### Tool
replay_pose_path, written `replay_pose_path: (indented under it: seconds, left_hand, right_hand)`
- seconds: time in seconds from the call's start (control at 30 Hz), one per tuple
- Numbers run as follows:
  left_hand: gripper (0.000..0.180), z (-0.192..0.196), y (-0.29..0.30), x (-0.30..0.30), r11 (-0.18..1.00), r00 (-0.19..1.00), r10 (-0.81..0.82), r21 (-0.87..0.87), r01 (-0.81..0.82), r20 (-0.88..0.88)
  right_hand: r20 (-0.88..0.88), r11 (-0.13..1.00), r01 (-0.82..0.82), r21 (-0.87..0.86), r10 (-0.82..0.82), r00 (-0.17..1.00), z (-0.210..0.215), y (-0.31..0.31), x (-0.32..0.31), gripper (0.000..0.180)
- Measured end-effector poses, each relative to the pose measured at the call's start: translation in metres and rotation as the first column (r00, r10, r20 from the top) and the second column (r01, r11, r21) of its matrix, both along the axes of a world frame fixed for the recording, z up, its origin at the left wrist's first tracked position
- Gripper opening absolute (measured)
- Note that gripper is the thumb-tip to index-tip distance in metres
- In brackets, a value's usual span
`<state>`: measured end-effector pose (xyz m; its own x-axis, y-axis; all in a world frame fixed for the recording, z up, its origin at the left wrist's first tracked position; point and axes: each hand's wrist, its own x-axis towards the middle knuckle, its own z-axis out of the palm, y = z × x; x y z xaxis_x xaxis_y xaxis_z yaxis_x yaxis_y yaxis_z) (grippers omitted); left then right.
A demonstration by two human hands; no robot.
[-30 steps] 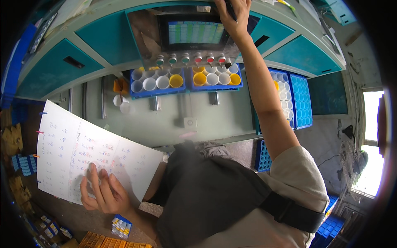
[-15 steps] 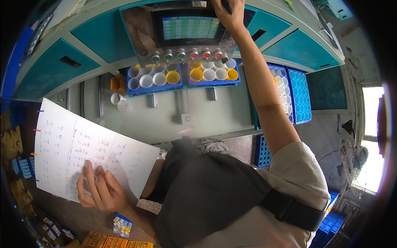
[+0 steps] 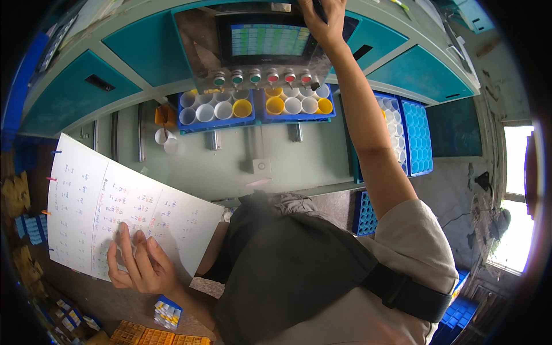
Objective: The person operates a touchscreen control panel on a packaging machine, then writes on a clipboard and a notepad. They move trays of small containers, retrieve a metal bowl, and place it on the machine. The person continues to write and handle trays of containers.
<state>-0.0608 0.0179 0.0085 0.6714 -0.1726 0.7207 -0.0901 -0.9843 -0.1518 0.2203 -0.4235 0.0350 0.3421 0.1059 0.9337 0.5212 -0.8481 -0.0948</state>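
My left hand [image 3: 141, 261] holds a large white sheet [image 3: 77, 201] near its lower edge, with fingers bent over the front and slightly apart; the thumb is hidden. Handwritten rows in blue and red cover the sheet, and small coloured tabs line its left edge. My right arm reaches far forward. At the top right of a control panel [image 3: 202, 40], my right hand [image 3: 323, 23] is curled around a dark object [image 3: 320, 10] that I cannot make out; the picture's upper edge cuts it off. Beside that hand is the panel's lit screen [image 3: 269, 39], above a row of green and red buttons [image 3: 256, 76].
Under the panel, blue crates [image 3: 221, 122] hold white and yellow cups. Blue trays [image 3: 418, 138] stand to the right. At left, an orange container [image 3: 165, 115] is near two white cups [image 3: 162, 137]. Orange crates [image 3: 156, 337] and a small blue tray [image 3: 168, 312] lie low on the floor.
The view has shifted slightly. My right hand sits a little lower in the picture, showing more of the dark object. My left hand and the sheet have hardly moved.
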Motion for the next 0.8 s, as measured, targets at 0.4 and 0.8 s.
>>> replay_pose_path:
  seconds: [0.4, 0.8]
  left_hand:
    - [0.032, 0.005, 0.002, 0.008, 1.000, 1.000, -0.010, -0.002, 0.010, 0.012]
    - [0.026, 0.002, -0.001, 0.016, 0.994, 0.993, -0.073, -0.071, 0.080, 0.097]
  right_hand:
    - [0.013, 0.996, -0.015, -0.094, 0.016, 1.000, -0.007, -0.016, 0.018, 0.027]
    - [0.023, 0.995, 0.010, -0.099, -0.008, 1.000, -0.016, -0.028, 0.033, 0.028]
